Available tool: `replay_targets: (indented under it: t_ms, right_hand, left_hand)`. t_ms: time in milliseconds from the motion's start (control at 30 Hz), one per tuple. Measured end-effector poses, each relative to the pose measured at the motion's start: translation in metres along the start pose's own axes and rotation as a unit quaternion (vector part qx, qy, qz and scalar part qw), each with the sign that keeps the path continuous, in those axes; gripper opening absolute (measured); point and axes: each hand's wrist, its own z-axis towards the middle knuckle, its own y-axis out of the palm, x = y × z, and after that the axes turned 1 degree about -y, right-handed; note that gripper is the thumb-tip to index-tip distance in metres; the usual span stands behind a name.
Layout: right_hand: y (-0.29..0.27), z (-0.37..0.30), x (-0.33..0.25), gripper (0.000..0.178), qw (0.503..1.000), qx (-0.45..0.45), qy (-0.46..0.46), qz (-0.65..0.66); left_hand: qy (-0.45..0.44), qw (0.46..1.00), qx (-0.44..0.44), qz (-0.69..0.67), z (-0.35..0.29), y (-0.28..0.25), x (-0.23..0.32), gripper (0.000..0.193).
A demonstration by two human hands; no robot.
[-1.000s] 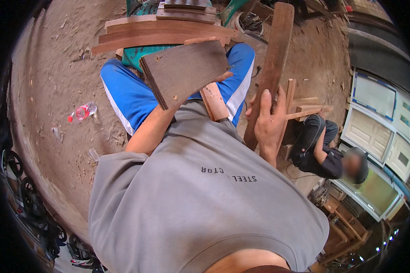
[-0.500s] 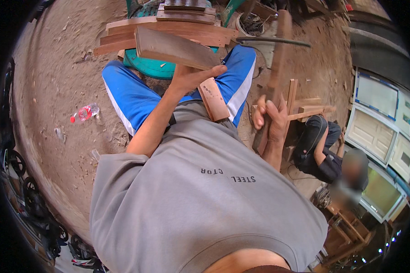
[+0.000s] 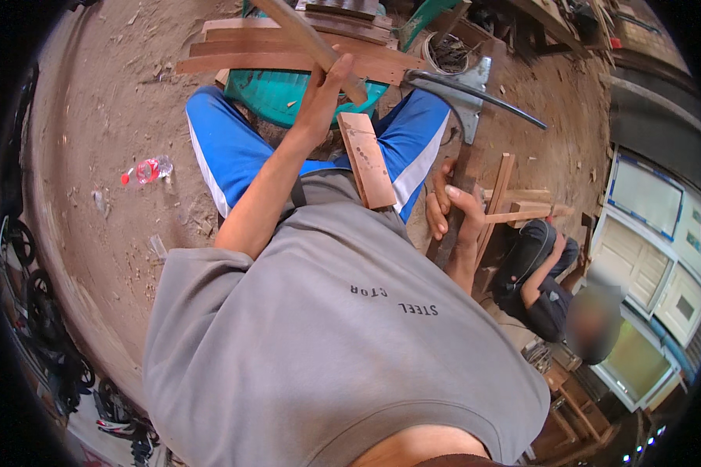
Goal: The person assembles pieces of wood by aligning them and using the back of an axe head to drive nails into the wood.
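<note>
My left hand [image 3: 329, 93] is closed around a wooden board [image 3: 308, 35], which is raised over the stool and turned so that a narrow edge shows. My right hand [image 3: 456, 206] grips the dark wooden handle of a hatchet-like tool [image 3: 466, 97]. Its grey metal head flares along the handle and tapers toward the left; the exact kind of tool is unclear. A short reddish wood block [image 3: 368, 163] with dark spots lies on my lap, between the two hands. Beyond my knees, several reddish planks [image 3: 288, 56] lie stacked across a green plastic stool [image 3: 265, 97].
A bucket [image 3: 448, 56] with dark contents stands at the far right, near a dark curved bar [image 3: 514, 113]. Lengths of timber [image 3: 502, 187] lie right of my right hand. Another person [image 3: 541, 272] sits there. A plastic bottle [image 3: 149, 170] lies on the dirt at left.
The board in my left hand has turned from its broad face to a narrow edge and moved up. The tool in my right hand has come lower, and its metal head now shows.
</note>
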Motion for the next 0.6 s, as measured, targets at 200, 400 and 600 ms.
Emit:
replay_targets:
  t_ms: [200, 400, 600]
  right_hand:
    - [0.007, 0.006, 0.005, 0.047, 0.994, 0.041, -0.023, -0.099]
    - [0.014, 0.013, 0.017, 0.043, 0.996, 0.009, -0.081, -0.031]
    - [0.015, 0.023, 0.022, 0.036, 0.989, -0.030, -0.136, -0.042]
  left_hand:
    - [-0.036, 0.999, -0.011, 0.017, -0.008, -0.001, 0.017, 0.061]
    - [-0.071, 0.992, -0.075, -0.071, -0.011, 0.002, 0.018, 0.081]
    - [-0.075, 0.981, -0.122, -0.132, -0.016, 0.010, 0.021, 0.074]
